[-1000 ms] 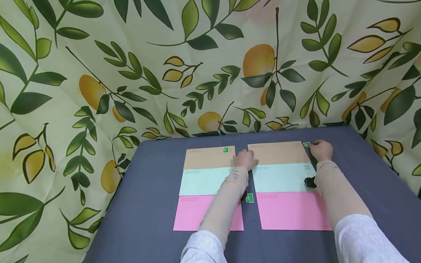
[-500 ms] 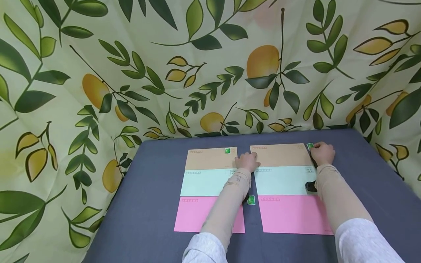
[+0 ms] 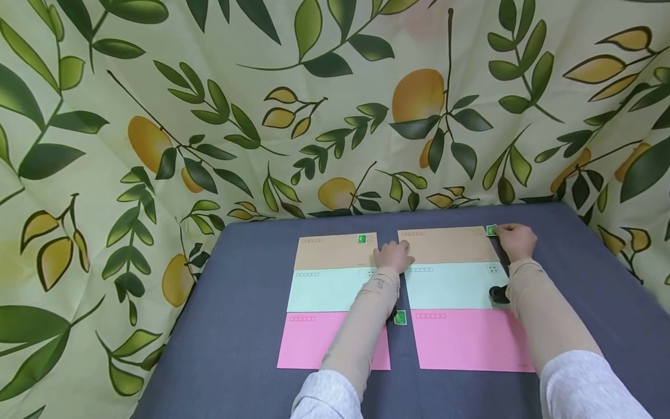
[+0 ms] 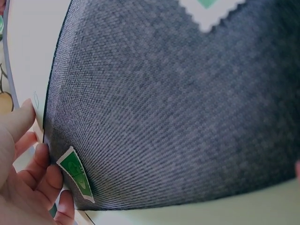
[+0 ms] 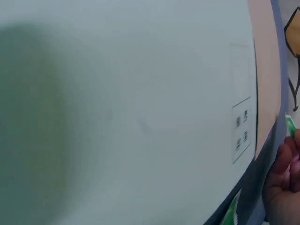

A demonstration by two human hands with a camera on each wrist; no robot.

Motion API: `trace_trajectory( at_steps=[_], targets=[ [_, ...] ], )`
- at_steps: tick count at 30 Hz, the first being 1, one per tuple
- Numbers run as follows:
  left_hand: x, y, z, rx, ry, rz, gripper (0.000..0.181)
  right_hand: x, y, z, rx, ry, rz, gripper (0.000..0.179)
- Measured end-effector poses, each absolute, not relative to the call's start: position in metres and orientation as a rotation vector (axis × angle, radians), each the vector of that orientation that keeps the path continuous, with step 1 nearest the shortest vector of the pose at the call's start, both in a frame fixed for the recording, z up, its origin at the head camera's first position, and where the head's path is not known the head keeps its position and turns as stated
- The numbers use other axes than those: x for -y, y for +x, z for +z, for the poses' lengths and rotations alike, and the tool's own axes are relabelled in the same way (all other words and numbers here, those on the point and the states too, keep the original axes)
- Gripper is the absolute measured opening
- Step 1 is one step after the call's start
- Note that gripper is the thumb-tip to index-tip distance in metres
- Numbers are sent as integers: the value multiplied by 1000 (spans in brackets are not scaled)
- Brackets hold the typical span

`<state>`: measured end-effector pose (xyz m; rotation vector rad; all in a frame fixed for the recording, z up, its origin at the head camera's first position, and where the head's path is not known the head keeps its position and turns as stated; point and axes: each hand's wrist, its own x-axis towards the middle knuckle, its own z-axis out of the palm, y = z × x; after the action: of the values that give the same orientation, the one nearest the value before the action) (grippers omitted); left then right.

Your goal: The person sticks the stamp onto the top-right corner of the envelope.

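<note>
In the head view my right hand (image 3: 517,241) pinches a small green stamp (image 3: 491,230) at its fingertips, by the top right corner of the right brown envelope (image 3: 447,244). The right wrist view catches this hand (image 5: 282,185) and the stamp (image 5: 291,125) at its right border. My left hand (image 3: 392,256) spans the gap between the two envelope columns, its thumb on the right brown envelope's left edge. Another green stamp (image 4: 77,174) lies on the dark cloth by my left fingers (image 4: 49,184).
The left column has a brown envelope (image 3: 330,253) bearing a stamp (image 3: 362,238), a mint envelope (image 3: 319,291) and a pink one (image 3: 300,343). The right column adds mint (image 3: 445,288) and pink (image 3: 466,340) envelopes. A stamp (image 3: 400,317) lies between columns. Patterned fabric (image 3: 335,116) hangs behind.
My right hand has shifted slightly to the right, and more of the stamp at its fingertips shows. My left hand has kept its place between the columns. The head view has moved slightly.
</note>
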<state>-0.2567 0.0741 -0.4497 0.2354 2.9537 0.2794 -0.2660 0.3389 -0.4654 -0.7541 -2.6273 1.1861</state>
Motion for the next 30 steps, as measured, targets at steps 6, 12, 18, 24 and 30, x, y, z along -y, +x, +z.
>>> trace_trajectory(
  at_steps=[6, 12, 18, 24, 30],
  targets=[
    [-72, -257, -447, -2951, 231, 278, 43, -327, -275, -456, 2634, -639, 1253, 43],
    [-72, -257, -448, -2942, 238, 290, 43, -316, -284, -459, 2695, -629, 1268, 43],
    [-73, -257, -452, -2939, 247, 274, 43, -309, -285, -464, 2722, -673, 1304, 42],
    [-72, -257, -453, -2946, 250, 273, 43, -309, -286, -464, 2729, -698, 1316, 42],
    [-71, -257, -452, -2942, 247, 296, 43, -309, -291, -469, 2702, -722, 1396, 38]
  ],
)
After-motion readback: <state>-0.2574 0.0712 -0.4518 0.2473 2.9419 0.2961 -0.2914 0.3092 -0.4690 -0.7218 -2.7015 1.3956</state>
